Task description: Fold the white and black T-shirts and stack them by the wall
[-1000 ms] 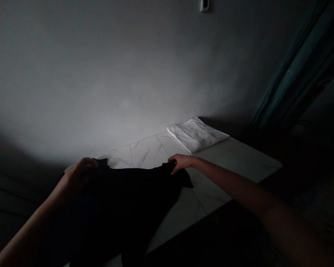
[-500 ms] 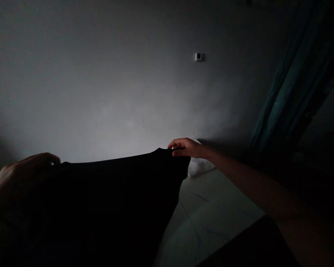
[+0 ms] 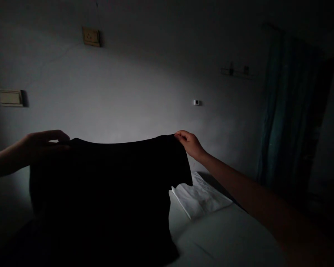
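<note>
Pinching with thumb and fingertips, your right hand (image 3: pixel 190 144) has one shoulder of the black T-shirt (image 3: pixel 100 193); your left hand (image 3: pixel 46 142), closed, holds the other. The shirt hangs spread above the white tiled surface (image 3: pixel 225 237), overlapping the folded white cloth (image 3: pixel 202 196).

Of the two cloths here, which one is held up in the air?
The black T-shirt, held up by the left hand and right hand; the folded white cloth lies flat.
</note>
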A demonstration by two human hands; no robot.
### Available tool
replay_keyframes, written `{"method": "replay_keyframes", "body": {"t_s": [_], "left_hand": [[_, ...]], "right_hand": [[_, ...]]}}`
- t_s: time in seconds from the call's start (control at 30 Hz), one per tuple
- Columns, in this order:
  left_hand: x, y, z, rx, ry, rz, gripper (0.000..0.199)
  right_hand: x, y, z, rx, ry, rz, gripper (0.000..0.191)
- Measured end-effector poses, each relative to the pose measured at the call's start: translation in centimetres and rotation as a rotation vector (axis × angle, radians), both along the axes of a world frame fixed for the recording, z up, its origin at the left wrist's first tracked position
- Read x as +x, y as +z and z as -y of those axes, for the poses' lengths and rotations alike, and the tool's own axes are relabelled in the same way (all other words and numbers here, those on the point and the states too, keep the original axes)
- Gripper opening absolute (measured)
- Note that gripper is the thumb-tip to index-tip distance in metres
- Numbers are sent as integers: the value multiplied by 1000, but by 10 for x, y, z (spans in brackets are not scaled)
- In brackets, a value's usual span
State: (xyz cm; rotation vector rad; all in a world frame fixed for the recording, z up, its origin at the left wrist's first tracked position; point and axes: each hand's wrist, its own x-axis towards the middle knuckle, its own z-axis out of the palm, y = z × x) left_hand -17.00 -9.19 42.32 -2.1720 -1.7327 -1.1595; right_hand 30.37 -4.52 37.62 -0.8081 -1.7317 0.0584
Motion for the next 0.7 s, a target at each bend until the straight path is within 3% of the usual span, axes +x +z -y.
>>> {"method": "replay_keyframes", "body": {"t_s": [0.07,0.17,0.27,0.33,0.43,0.57,0.7], "left_hand": [[-3,11,2,-120,-90,59,86],[-7,21,1,-95,-149,13,78],[-10,28,-6,16,-125,-53,70],[-10,31,-13,46,-73,-98,62],[-7,37,-20,1,-58,-159,45],[-4,41,-14,-109,-196,-62,29],[-7,37,-3,-222,-276,81,23]], "right_hand": [[2,9,-3,-41,25,-46,46],[10,26,-5,-82,86,6,50],[22,44,-10,-73,118,85,51],[27,52,-16,-150,158,152,50],[28,57,-23,-294,214,238,47],[28,56,-25,-243,204,96,42],[41,53,-25,-323,135,102,39]]}}
